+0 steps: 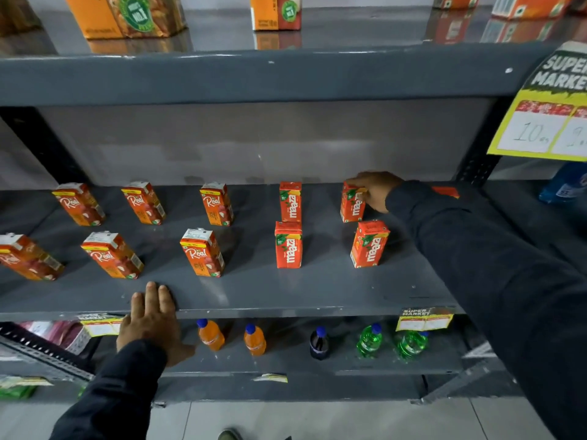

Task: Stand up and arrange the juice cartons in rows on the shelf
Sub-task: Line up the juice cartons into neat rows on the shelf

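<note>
Small orange-red juice cartons stand in two rows on the grey middle shelf (254, 290). Several read "Real" on the left, such as the front one (203, 252). On the right stand "Maaza" cartons: two in the middle column (289, 201) (288, 244) and one at the front right (369, 243). My right hand (374, 190) is shut on the back-right Maaza carton (351, 203), which stands upright. Another red carton (446, 191) lies flat behind my right sleeve, partly hidden. My left hand (152, 319) rests flat on the shelf's front edge, fingers apart, holding nothing.
The shelf above holds larger orange cartons (127, 14). Below stand orange (211, 335), dark (319, 342) and green (370, 341) bottles. A yellow price sign (546, 115) hangs at the upper right; a blue pack (565, 185) sits beyond the right upright.
</note>
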